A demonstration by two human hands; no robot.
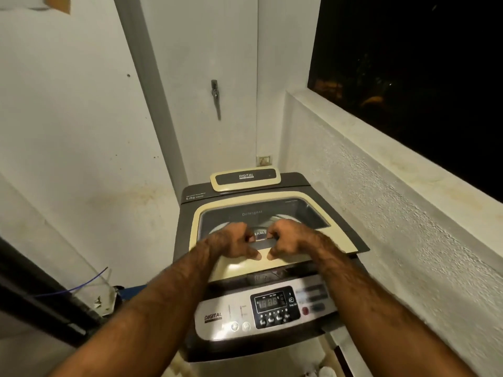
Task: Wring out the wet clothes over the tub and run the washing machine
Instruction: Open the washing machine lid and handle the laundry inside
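glossy plastic lid [242, 263], rough plastered wall [381, 213]

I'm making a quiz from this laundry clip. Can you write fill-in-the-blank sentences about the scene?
1. The left hand and right hand both grip the machine's ____.
2. The panel bears the word ____.
3. On the wall behind the machine hangs a metal ____.
4. Outside the window it looks ____.
Missing: lid; DIGITAL; tap; dark.
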